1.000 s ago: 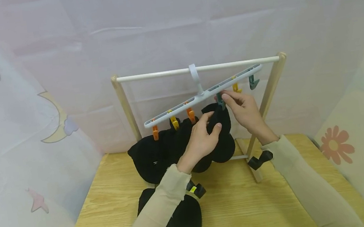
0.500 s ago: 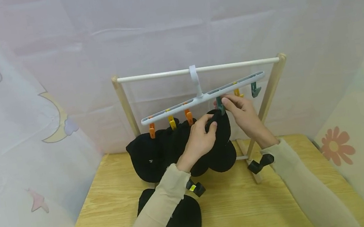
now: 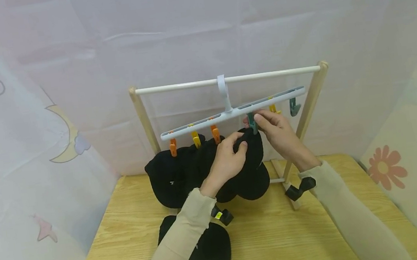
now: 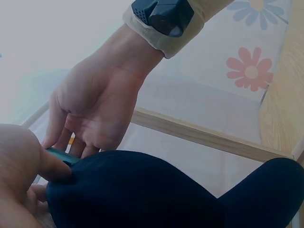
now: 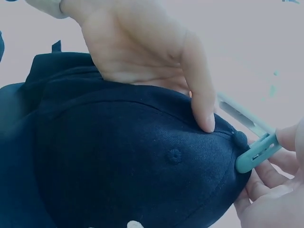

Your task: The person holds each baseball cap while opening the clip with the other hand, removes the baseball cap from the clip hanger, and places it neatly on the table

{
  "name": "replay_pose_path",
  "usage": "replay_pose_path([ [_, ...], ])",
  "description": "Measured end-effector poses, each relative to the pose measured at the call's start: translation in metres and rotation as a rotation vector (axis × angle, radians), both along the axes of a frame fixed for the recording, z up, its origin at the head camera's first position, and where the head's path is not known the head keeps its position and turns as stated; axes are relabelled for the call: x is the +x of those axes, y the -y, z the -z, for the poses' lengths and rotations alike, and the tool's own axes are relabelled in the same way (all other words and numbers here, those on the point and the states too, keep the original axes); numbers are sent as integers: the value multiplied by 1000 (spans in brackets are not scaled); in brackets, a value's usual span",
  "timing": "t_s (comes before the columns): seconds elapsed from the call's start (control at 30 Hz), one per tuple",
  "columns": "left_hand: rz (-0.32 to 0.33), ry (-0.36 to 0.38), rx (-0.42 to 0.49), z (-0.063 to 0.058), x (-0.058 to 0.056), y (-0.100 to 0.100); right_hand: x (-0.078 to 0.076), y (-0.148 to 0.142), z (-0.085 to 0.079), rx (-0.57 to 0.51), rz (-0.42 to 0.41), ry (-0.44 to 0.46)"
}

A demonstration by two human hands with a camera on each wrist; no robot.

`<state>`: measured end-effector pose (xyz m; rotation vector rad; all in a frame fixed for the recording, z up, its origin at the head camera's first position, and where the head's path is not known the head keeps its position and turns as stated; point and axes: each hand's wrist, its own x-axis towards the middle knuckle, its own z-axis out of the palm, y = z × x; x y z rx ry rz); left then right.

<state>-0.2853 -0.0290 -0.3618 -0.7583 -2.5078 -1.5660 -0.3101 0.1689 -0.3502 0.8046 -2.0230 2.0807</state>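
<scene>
A black baseball cap [image 5: 109, 142] is gripped near its crown by my left hand [image 3: 226, 160], thumb on the cloth. My right hand [image 3: 280, 131] pinches a green clip [image 5: 259, 153], whose jaws sit on the cap's crown beside the top button. That clip hangs from a pale blue clip hanger [image 3: 200, 124], which tilts with its left end lower. More black caps [image 3: 167, 179] hang to the left, below orange clips [image 3: 173, 148] and a yellow clip [image 3: 196, 139]. My left hand hides part of the caps in the head view.
A wooden rack [image 3: 144, 121] with a white bar [image 3: 175, 87] carries the hanger. To the right hang another yellow clip [image 3: 273, 107] and a green clip [image 3: 294, 107]. Another black cap [image 3: 209, 257] lies on the wooden table [image 3: 270, 236], partly under my left forearm.
The hanger has come closer to level: its right end sank and its left end rose a little. Both hands have moved slightly down with the cap and the green clip.
</scene>
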Motion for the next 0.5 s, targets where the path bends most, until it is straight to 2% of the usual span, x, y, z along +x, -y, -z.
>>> replay_pose_path([
  [0.27,-8,-17,-6,-1,3,-1,8,3,0,0,74,-27],
  [0.5,5,-41,-12,-3,4,-3,17,0,-1,2,137,-4],
])
